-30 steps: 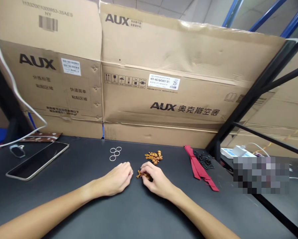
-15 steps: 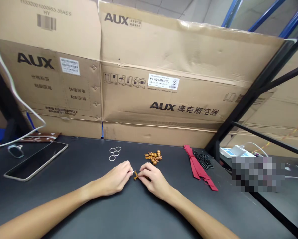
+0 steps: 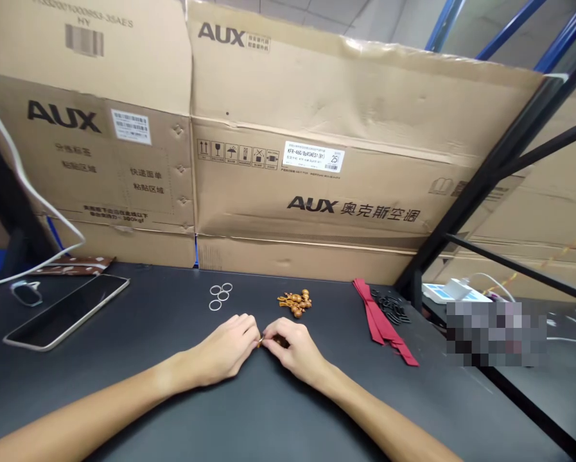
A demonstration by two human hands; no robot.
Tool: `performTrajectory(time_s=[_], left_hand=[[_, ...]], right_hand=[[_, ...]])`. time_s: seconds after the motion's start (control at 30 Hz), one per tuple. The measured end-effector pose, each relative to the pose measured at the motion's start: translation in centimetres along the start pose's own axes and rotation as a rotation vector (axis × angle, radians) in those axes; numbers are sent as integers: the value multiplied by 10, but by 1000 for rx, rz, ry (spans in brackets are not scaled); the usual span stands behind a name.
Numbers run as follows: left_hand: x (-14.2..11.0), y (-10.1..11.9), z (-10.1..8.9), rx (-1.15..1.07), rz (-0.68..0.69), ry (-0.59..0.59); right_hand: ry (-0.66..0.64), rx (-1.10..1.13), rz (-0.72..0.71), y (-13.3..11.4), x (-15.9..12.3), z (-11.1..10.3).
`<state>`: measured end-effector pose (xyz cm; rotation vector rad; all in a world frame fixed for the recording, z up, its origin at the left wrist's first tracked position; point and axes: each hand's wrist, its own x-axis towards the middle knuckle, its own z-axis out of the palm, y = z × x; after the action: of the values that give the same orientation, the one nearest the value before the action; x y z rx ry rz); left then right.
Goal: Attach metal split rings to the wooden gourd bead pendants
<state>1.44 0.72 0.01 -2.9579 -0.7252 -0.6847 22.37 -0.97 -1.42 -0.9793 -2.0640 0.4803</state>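
Observation:
My left hand (image 3: 234,344) is closed in a pinch near the middle of the black table, its fingertips on a metal ring that is now almost wholly hidden. Touching it at the fingertips, my right hand (image 3: 292,343) pinches the brown cord (image 3: 259,344) of a gourd pendant. The dark brown body of that gourd pendant (image 3: 281,341) shows partly under the curled right fingers. Just beyond the right hand lies a small pile of brown gourd pendants (image 3: 297,301) with cords. Several thin silver rings (image 3: 215,305) lie beyond the left hand.
Red ribbon strips (image 3: 381,321) and a heap of black clips or loops (image 3: 392,308) lie to the right. At left are a phone (image 3: 69,312), glasses (image 3: 26,293) and a white cable (image 3: 32,186). Cardboard (image 3: 307,192) walls the back; a black frame post (image 3: 465,205) slants at right.
My fingertips have come closer together, and the right fingers have shifted slightly left. The cord and silver ring end, visible between the hands before, are now mostly covered. The view has shifted slightly.

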Motion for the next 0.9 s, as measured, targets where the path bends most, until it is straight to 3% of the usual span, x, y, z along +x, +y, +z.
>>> performTrajectory(time_s=[0.43, 0.9], left_hand=[[0, -1, -2, -44, -31, -95], [3, 3, -14, -271, -98, -68]], right_hand=[[-38, -32, -45, -2, 0, -2], [-53, -152, -54, 3, 0, -5]])
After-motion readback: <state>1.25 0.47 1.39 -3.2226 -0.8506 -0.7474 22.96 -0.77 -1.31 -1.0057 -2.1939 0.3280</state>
